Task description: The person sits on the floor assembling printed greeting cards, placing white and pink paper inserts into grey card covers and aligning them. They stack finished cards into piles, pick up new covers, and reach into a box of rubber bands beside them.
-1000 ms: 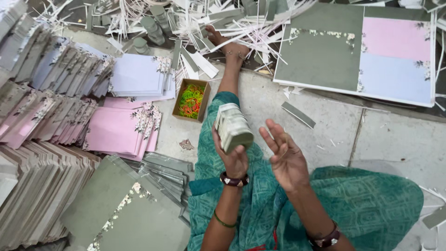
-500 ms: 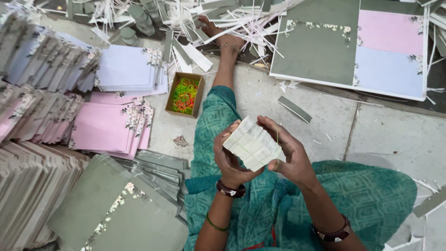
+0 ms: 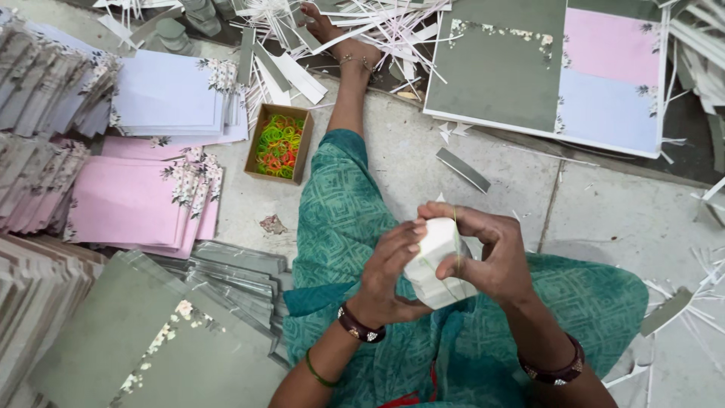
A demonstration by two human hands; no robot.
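Seated on the floor, teal-clad legs stretched forward. Both hands raised over the lap, closed round a small white stack of cards. Left hand cupping the stack from the near left side, fingers curled on its face. Right hand gripping from the right, thumb and forefinger pinching a thin yellow-green rubber band stretched over the top edge. Band seemingly part-way on; whether fully seated round the stack, impossible to tell.

Ahead and left of the hands, a small cardboard box of coloured rubber bands. Further left, piles of pink sheets and pale lilac sheets with floral corners. Near left, grey-green sheets fanned out. Ahead and right, a large uncut printed board in green, pink and lilac. Beyond the feet, a tangle of white paper offcuts.

Judging by the loose piles, one bundle nearly bound, much left unbound.
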